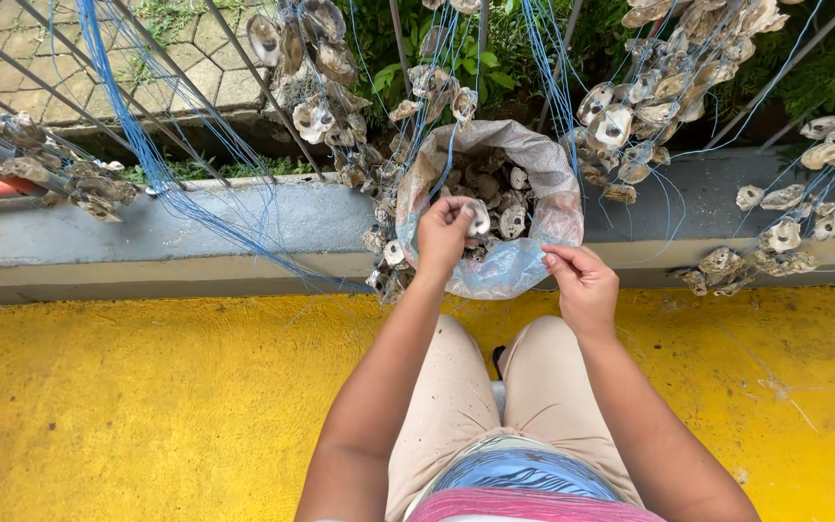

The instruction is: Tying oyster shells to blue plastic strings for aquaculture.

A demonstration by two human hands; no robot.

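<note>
My left hand (444,232) holds a pale oyster shell (478,217) just above the mouth of a clear plastic bag (524,266) full of shells (504,198). My right hand (582,280) is at the bag's right rim, fingers pinched together on what looks like a thin blue line, too fine to see clearly. The bag leans against a low grey curb (147,232) in front of my knees.
Strings of oyster shells (326,97) hang on blue lines (137,126) from a metal railing (244,58) left and right of the bag. More shell strings (785,232) lie on the curb at right. The floor (147,406) is yellow painted concrete. Greenery is behind the railing.
</note>
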